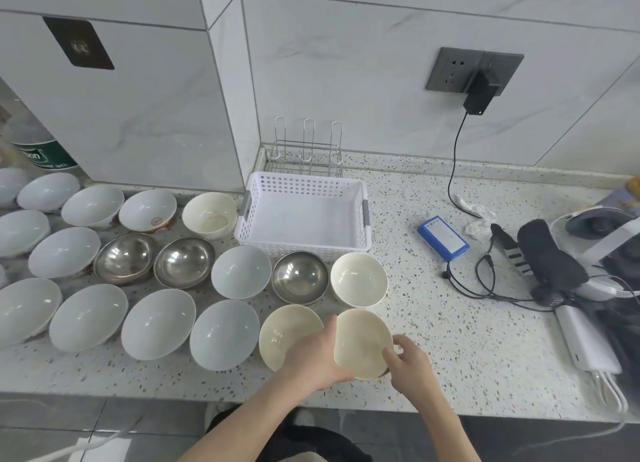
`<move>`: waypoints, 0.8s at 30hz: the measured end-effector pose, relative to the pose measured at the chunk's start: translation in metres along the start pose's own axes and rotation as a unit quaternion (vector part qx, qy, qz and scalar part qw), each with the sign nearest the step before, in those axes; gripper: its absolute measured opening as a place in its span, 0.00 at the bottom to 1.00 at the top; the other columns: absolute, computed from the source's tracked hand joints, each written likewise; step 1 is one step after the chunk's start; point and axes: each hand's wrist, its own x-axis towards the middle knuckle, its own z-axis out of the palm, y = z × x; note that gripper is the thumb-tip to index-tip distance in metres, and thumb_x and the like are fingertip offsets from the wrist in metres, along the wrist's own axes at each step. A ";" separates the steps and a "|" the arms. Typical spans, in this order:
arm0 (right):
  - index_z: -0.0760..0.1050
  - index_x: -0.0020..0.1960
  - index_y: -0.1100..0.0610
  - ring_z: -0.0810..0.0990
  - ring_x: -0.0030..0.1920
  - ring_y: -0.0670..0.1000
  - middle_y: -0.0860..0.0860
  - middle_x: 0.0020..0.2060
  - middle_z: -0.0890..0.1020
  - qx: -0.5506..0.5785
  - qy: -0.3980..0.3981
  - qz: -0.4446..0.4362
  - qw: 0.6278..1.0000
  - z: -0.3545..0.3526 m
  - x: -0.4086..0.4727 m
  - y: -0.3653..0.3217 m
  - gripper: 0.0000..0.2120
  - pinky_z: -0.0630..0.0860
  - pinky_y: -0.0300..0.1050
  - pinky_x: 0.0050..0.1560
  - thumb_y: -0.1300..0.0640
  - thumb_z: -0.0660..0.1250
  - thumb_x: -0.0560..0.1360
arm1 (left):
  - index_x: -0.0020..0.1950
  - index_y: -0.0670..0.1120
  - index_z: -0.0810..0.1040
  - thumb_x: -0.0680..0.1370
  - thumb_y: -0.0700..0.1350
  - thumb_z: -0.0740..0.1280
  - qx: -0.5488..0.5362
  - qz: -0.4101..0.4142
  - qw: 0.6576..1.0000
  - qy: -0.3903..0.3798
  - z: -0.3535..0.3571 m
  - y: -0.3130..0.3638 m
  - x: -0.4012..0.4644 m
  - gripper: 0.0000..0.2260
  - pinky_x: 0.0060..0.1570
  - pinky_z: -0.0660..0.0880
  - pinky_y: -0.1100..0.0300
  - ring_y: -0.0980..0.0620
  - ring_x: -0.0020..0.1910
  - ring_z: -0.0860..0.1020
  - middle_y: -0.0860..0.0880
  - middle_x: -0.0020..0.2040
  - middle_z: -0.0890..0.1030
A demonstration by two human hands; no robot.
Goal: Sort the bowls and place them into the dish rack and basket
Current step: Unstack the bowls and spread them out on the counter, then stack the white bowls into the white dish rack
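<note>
While the left hand [313, 357] grips one side of a round cream plastic bowl [362, 342] near the speckled worktop's [467, 350] edge, the right hand [407, 361] pinches its opposite rim.

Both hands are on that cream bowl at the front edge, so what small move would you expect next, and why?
Probably lifting the cream bowl toward the white basket. The left hand and right hand both grip its rim, the basket behind holds nothing, and the bowl is the nearest one to the person.
</note>
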 end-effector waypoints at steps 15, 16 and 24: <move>0.71 0.68 0.49 0.78 0.51 0.55 0.52 0.54 0.82 -0.258 0.130 0.043 0.956 -0.030 -0.006 -0.096 0.20 0.72 0.46 0.46 0.44 0.58 0.79 | 0.66 0.57 0.71 0.80 0.53 0.62 -0.326 0.032 0.933 0.148 -0.057 -0.071 -0.017 0.15 0.29 0.68 0.72 0.65 0.29 0.78 0.49 0.33 0.82; 0.72 0.67 0.49 0.78 0.51 0.55 0.51 0.52 0.83 -0.249 0.131 0.029 0.959 -0.022 -0.007 -0.108 0.19 0.72 0.46 0.47 0.45 0.58 0.79 | 0.66 0.58 0.70 0.80 0.53 0.62 -0.338 0.031 0.928 0.157 -0.062 -0.081 -0.021 0.14 0.30 0.69 0.72 0.64 0.29 0.78 0.48 0.33 0.82; 0.77 0.51 0.50 0.78 0.50 0.57 0.52 0.46 0.84 -0.236 0.039 -0.071 0.968 0.105 -0.032 -0.183 0.09 0.71 0.48 0.49 0.48 0.60 0.78 | 0.60 0.59 0.72 0.80 0.54 0.61 -0.373 0.022 0.904 0.207 -0.099 -0.185 -0.070 0.10 0.32 0.70 0.73 0.64 0.32 0.79 0.62 0.30 0.81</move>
